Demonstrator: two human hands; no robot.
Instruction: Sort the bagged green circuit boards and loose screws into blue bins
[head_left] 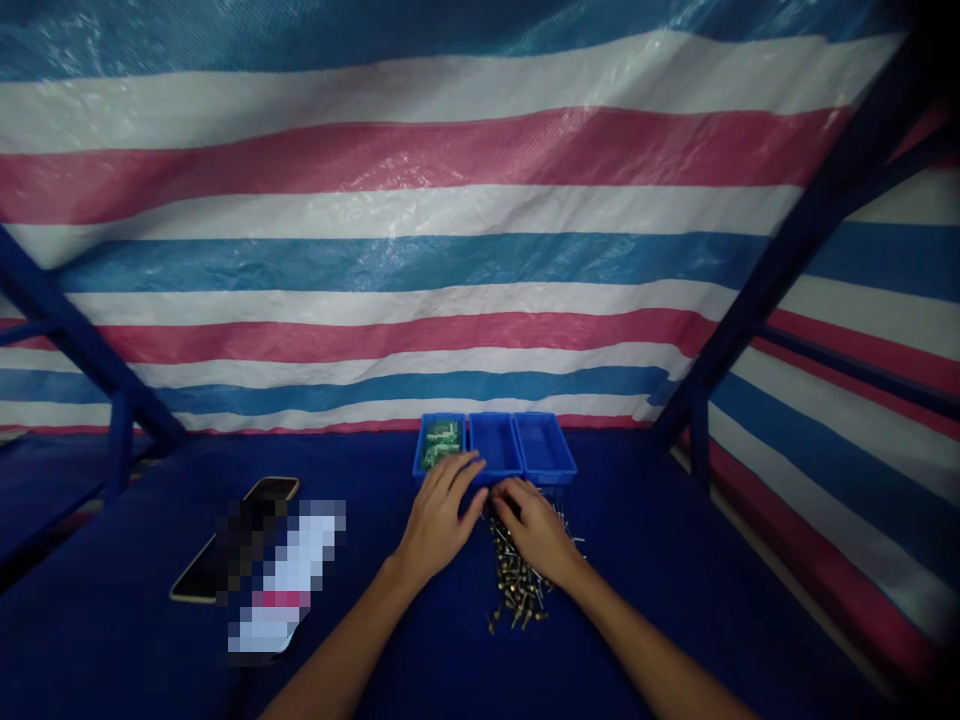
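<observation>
A heap of small brass and silver screws [519,583] lies on the dark blue table. My right hand [534,528] rests palm down on the far end of the heap, fingers curled into the screws. My left hand [441,515] lies just left of it, fingers stretched toward the bins and touching the front edge of the left one. Three small blue bins stand in a row behind the hands: the left bin [439,443] holds green parts, while the middle bin [494,446] and the right bin [545,446] look bare inside.
A dark phone [204,568] lies at the left, beside a blurred-out white and pink object [289,580]. A striped blue, white and pink tarp [420,250] hangs behind. Blue metal frame bars [757,300] slant at both sides.
</observation>
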